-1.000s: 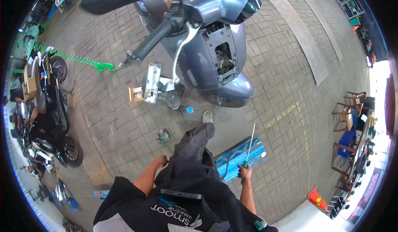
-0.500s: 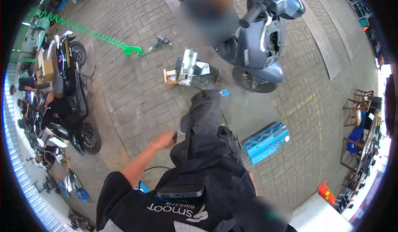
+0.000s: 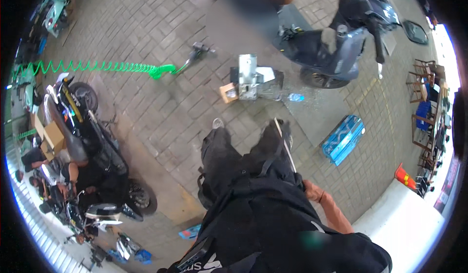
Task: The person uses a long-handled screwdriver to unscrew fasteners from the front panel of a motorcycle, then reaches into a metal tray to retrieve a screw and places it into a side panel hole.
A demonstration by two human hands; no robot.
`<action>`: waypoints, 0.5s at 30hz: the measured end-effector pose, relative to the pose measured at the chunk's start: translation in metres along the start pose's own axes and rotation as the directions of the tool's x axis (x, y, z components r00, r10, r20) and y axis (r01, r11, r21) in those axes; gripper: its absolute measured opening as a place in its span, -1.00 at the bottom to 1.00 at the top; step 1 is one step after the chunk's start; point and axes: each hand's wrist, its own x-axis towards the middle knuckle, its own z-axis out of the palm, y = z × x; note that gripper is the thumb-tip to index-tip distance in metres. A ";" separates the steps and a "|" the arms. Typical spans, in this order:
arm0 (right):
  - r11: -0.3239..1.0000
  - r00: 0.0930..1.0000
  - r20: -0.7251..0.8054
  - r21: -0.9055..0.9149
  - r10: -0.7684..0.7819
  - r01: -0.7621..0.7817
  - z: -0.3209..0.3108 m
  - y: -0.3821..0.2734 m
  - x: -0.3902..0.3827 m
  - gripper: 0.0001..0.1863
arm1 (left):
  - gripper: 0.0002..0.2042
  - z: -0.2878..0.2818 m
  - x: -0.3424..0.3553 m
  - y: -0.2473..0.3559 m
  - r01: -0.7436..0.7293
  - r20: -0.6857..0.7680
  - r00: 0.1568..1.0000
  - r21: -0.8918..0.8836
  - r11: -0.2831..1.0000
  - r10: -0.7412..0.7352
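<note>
Beside my right hip, my right hand (image 3: 314, 192) hangs with its fingers curled in. What the fingers close on, if anything, is hidden by my dark clothing. A thin pale rod (image 3: 286, 145) slants along my right leg, and its lower end comes close to that hand. I cannot tell whether the hand holds it. My left hand is out of sight behind my body. Ahead of my feet lies a silver metal bracket (image 3: 247, 77) among other parts, next to a small open cardboard box (image 3: 228, 92) and a plastic bottle with blue on it (image 3: 296, 97).
A dark scooter (image 3: 331, 53) stands ahead right, with a person crouching beside it. A blue metal toolbox (image 3: 343, 140) lies to my right. An air tool (image 3: 197, 51) with a green coiled hose (image 3: 117, 67) rests ahead left. A black motorcycle (image 3: 100, 141) stands left.
My view has shifted, and the toolbox and scooter now appear farther right. My left hand has gone out of sight. My right hand and the pale rod have come into view.
</note>
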 end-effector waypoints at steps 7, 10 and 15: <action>0.987 0.982 0.103 0.019 -0.161 0.160 0.032 -0.145 0.031 -0.35 | -0.29 -0.132 -0.059 -0.008 0.072 -0.081 0.994 -0.053 0.996 -0.076; 0.944 0.998 -0.044 0.329 0.033 -0.017 0.042 -0.212 0.040 -0.34 | -0.29 -0.173 -0.077 0.007 0.117 -0.094 0.988 -0.064 0.991 -0.123; 0.908 0.993 -0.102 0.407 -0.063 0.100 0.044 -0.263 0.094 -0.33 | -0.29 -0.239 -0.091 0.056 0.191 -0.051 0.980 -0.068 0.979 -0.195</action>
